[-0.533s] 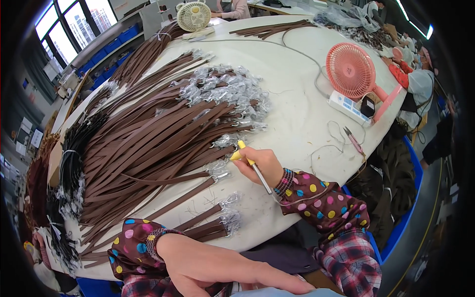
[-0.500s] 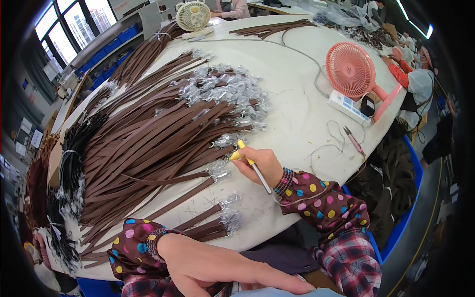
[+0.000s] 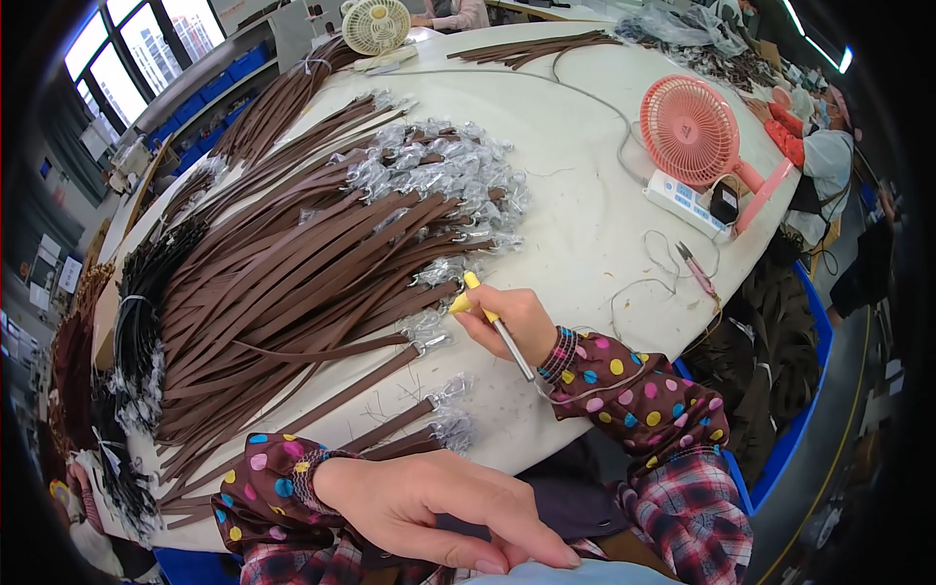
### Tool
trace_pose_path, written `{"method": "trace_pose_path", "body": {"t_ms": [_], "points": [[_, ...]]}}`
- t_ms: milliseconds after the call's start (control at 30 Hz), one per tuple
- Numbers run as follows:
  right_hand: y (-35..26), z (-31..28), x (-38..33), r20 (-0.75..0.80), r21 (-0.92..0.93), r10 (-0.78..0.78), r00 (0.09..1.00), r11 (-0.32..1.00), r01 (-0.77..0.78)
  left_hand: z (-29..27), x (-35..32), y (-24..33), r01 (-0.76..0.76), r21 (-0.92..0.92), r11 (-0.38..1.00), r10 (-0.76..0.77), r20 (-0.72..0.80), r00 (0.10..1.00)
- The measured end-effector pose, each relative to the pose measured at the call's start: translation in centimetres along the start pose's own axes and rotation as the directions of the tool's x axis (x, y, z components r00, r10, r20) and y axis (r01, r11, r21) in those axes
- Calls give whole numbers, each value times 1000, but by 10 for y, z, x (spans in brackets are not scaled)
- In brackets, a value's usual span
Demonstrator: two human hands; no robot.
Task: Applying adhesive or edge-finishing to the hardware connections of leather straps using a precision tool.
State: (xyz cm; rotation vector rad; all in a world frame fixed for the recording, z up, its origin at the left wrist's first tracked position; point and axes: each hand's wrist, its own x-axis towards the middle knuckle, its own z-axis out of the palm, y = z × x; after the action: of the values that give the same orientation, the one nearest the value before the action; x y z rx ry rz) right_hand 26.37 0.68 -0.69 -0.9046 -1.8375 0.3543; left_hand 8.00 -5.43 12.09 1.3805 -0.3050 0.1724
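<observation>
My right hand (image 3: 517, 327) is closed around a corded pen-like tool (image 3: 500, 330) with a yellow end and a silver shaft. A thin grey cord trails from it over my sleeve. This hand is just right of the plastic-wrapped metal ends (image 3: 429, 331) of brown straps (image 3: 292, 278), heaped across the left of the table. My left hand (image 3: 444, 502) is low in front of my body with its fingers stretched out, nothing visible in it. Its fingertips reach light blue cloth (image 3: 556, 573) at the lower edge. A few separate straps (image 3: 400, 421) lie between the hands.
A pink fan (image 3: 690, 132) and white power strip (image 3: 682, 205) stand on the right of the white table (image 3: 575, 234), near pink-handled snips (image 3: 696, 268). A blue bin (image 3: 824, 361) of dark straps is beside the table. Black straps (image 3: 141, 322) lie far left. Other people sit farther off.
My left hand has lifted a little from the lower edge, and its fingers have bent downward. My right hand stays in nearly the same spot with the pen-like tool.
</observation>
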Motion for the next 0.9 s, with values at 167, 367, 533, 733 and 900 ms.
{"method": "trace_pose_path", "body": {"t_ms": [167,367,533,733,900], "points": [[3,2,0,9,18,10,1000,1000,-10,-6,-1,8,-26,146,989,35,-61,998],[6,3,3,15,117,84,996,989,-85,-1,-20,7,342,105,934,-343,-13,939],[-4,1,3,139,220,318,938,914,-342,-22,-77,-23,662,466,588,-265,-662,701],[-12,2,2,351,388,385,853,770,-507,-40,-116,-68,852,464,243,107,-886,452],[-13,6,0,417,455,381,825,699,-552,-49,-120,-81,865,475,159,154,-878,454]]}}
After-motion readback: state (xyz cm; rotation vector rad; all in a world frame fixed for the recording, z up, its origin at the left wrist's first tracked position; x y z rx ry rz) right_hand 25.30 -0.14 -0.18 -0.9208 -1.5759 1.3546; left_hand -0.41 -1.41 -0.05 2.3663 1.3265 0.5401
